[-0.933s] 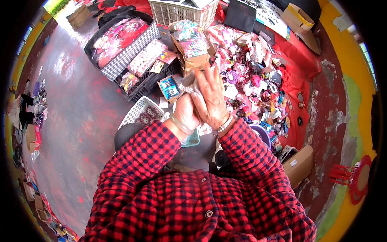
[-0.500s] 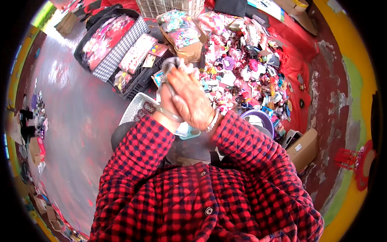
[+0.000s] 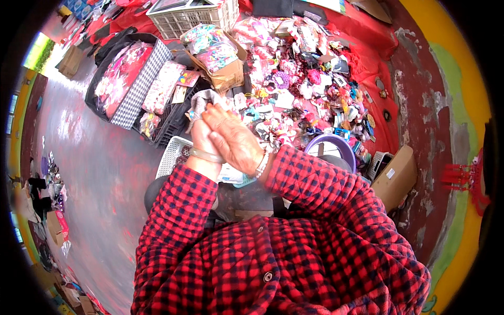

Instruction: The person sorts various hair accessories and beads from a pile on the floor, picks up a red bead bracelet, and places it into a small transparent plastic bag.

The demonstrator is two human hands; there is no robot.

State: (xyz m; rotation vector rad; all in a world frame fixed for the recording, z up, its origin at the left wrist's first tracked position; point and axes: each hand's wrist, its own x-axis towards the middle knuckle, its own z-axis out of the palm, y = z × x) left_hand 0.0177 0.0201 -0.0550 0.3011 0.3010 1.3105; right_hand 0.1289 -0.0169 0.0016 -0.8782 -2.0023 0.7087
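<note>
My left hand [image 3: 201, 142] is raised in front of me, with a band round its wrist. A soft grey fabric piece [image 3: 203, 98] stands out past its fingers, which seem to be closed on it; they are partly hidden. My right hand [image 3: 234, 138] lies flat against the left one, its fingers stretched and pointing up and left. A beaded bracelet is on that wrist. Below the hands are a white plastic basket [image 3: 169, 155] with dark round pieces in it, and a pale package [image 3: 230, 174].
A pile of hair accessories [image 3: 302, 86] covers the red cloth ahead. Around it stand a cardboard box [image 3: 229, 79] of bagged goods, a houndstooth-patterned box [image 3: 140, 86], a black crate [image 3: 170, 125] and a purple basin [image 3: 353, 154]. An upright cardboard piece [image 3: 395, 175] is at the right.
Both hands, still pressed together, sit further left and slightly lower in the picture, with the grey piece. The whole view has shifted a little too.
</note>
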